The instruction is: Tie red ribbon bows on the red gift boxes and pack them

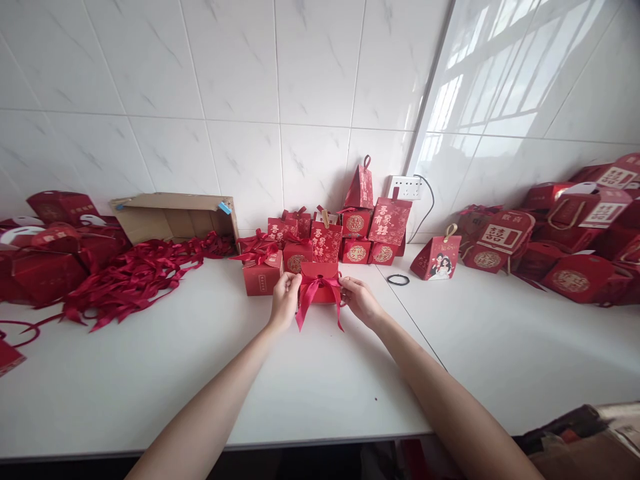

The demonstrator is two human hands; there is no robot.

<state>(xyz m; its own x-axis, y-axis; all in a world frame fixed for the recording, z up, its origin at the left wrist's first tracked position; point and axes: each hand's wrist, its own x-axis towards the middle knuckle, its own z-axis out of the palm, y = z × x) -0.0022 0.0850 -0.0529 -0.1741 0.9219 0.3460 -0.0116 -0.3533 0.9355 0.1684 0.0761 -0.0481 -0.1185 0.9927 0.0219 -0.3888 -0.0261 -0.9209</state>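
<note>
A small red gift box (320,275) stands on the white table (310,387) in front of me, with a red ribbon (313,300) tied across its front and its tails hanging down. My left hand (285,299) pinches the ribbon's left loop at the box's left side. At the box's right side, my right hand (359,299) pinches the right loop. Both hands have their fingers closed on the ribbon.
A cluster of finished red boxes (350,233) stands behind against the tiled wall. A heap of loose red ribbons (140,273) and an open cardboard box (175,217) lie left. More red boxes (565,233) fill the right side. A black hair tie (398,280) lies nearby.
</note>
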